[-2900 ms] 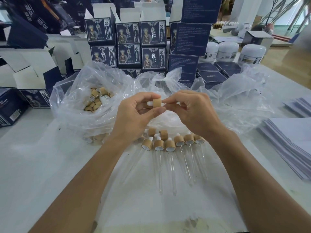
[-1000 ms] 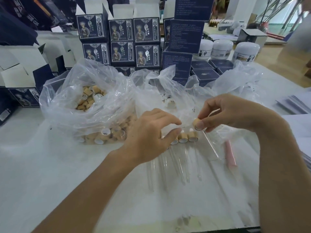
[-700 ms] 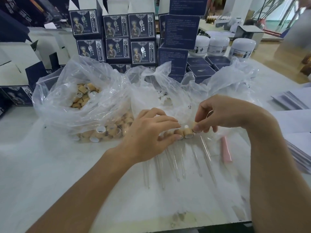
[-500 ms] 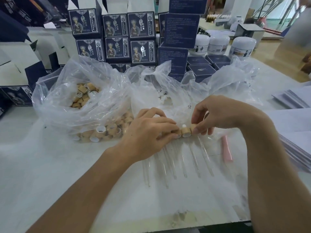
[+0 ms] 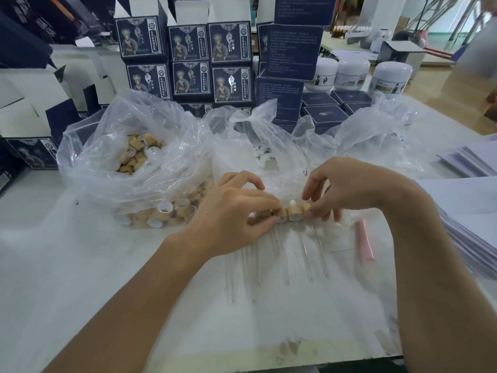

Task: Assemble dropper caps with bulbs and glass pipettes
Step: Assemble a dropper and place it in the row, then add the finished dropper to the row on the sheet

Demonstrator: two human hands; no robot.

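Observation:
A row of assembled droppers lies on the white table, wooden caps toward the bags and glass pipettes pointing at me. My left hand covers the left part of the row, its fingers curled over the caps and its index finger and thumb pinching a cap. At the right end of the row, my right hand pinches the last dropper's cap and holds it against its neighbour. A clear bag of loose wooden caps sits at the left. Behind the hands a bag of white bulbs lies open.
A pink tube lies right of the pipettes. Stacks of white paper fill the right edge. Dark blue boxes and white jars stand behind the bags. The table's front edge is close to me.
My right hand carried an assembled dropper down from mid-air and laid it at the right end of the row. My left hand dropped onto the row's left caps.

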